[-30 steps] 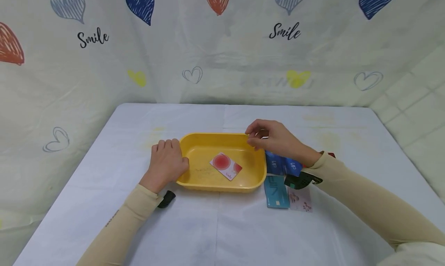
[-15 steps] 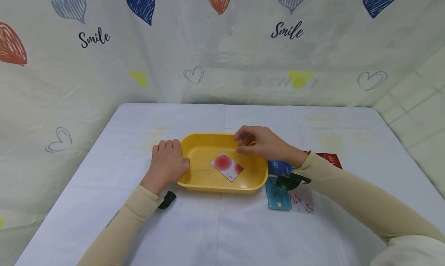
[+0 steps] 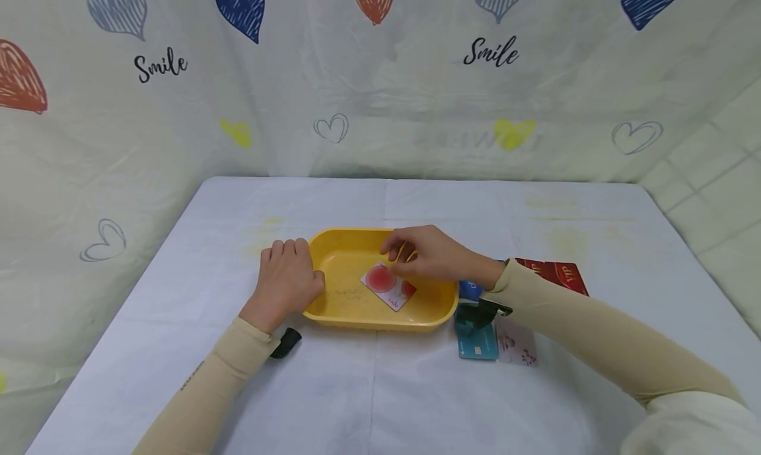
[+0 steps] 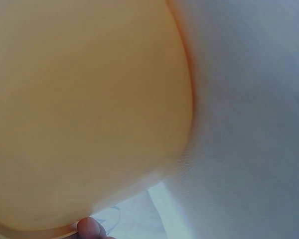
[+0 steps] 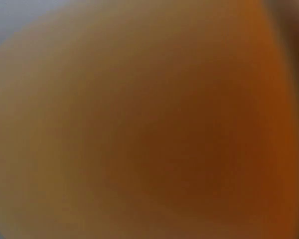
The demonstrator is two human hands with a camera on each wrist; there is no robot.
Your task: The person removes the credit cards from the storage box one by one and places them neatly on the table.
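My left hand (image 3: 287, 280) grips the left rim of a yellow plastic tray (image 3: 339, 247), with the thumb over its inner edge. In the left wrist view the tray's yellow surface (image 4: 94, 109) fills much of the frame, with a fingertip (image 4: 88, 228) at its rim. A small white card with red circles (image 3: 391, 295) lies slanted on the tray floor. Just above that card hovers my right hand (image 3: 436, 253), fingers loosely bent and thumb apart from them, with nothing visible between. The right wrist view is a close, blurred orange-yellow surface (image 5: 139, 124).
Right of the tray, partly under the right forearm, lie a blue card (image 3: 470, 290), red cards (image 3: 567, 277), a teal card (image 3: 477, 348) and a pale flowered card (image 3: 518, 343). A white cloth covers the table (image 3: 333, 389); a heart-patterned curtain (image 3: 404, 85) hangs behind.
My right hand has moved left and down from the tray's right rim to over the card, uncovering the red cards at right. The left hand has kept its grip on the rim.
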